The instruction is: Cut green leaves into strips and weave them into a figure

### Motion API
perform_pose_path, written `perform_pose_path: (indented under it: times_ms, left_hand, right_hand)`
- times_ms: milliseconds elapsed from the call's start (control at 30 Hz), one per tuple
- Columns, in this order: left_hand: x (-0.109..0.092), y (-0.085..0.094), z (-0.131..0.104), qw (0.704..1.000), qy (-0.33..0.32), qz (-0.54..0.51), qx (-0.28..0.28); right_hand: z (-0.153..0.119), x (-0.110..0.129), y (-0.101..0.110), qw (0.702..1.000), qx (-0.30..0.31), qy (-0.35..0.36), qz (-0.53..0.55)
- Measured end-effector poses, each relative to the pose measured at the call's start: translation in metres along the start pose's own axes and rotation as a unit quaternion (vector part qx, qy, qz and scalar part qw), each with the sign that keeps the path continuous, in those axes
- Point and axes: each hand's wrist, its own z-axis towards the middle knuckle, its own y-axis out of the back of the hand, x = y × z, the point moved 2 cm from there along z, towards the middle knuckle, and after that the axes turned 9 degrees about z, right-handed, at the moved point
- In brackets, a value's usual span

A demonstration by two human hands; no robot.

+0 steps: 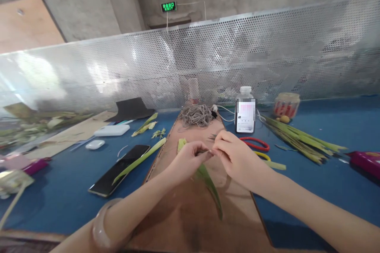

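Observation:
My left hand (190, 161) and my right hand (234, 158) meet fingertip to fingertip over a brown board (184, 205). Both are closed in a pinch; what lies between the fingertips is too small to make out. A long green leaf strip (210, 185) passes beneath my left hand, its pale end showing behind the hand and its pointed tip curving toward me. Whether that hand grips the strip is hidden. Beside my right hand are scissors with a red handle loop (257, 142) and a yellow loop (263, 155), partly covered by the hand.
Grey cord (197, 115) lies heaped at the board's far end. On the blue table, a black phone (118, 172) lies left under another leaf strip (142, 158). A bottle (246, 91) stands behind an upright lit phone (246, 116). Green stalks (299, 138) and a jar (286, 104) sit right.

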Motion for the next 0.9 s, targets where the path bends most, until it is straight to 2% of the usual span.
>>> perform_pose_path:
  times_ms: [133,233,367,467,667,800,900]
  left_hand:
    - [0.008,-0.002,0.003,0.997,0.032,-0.063,0.004]
    - [0.010,-0.003,0.004,0.993,0.032,-0.110,0.012]
    - [0.011,-0.001,0.005,0.990,0.033,-0.137,0.018]
    - [0.009,0.001,0.005,0.983,0.033,-0.177,0.034]
    - [0.005,0.003,0.004,0.974,0.017,-0.219,0.052]
    - [0.004,0.007,0.004,0.981,0.005,-0.189,0.041]
    - [0.003,0.008,0.003,0.987,-0.003,-0.155,0.038]
  right_hand:
    - [-0.002,-0.001,-0.004,0.996,0.041,-0.039,-0.064]
    - [-0.006,0.003,-0.010,0.991,0.065,-0.035,-0.109]
    - [-0.010,0.009,-0.016,0.989,0.077,-0.055,-0.114]
    - [-0.010,0.010,-0.016,0.991,0.062,-0.070,-0.090]
    - [-0.011,0.009,-0.015,0.997,0.004,-0.035,-0.068]
    - [-0.011,0.012,-0.014,0.997,-0.035,0.001,-0.067]
    - [-0.010,0.013,-0.013,0.998,-0.039,0.013,-0.054]
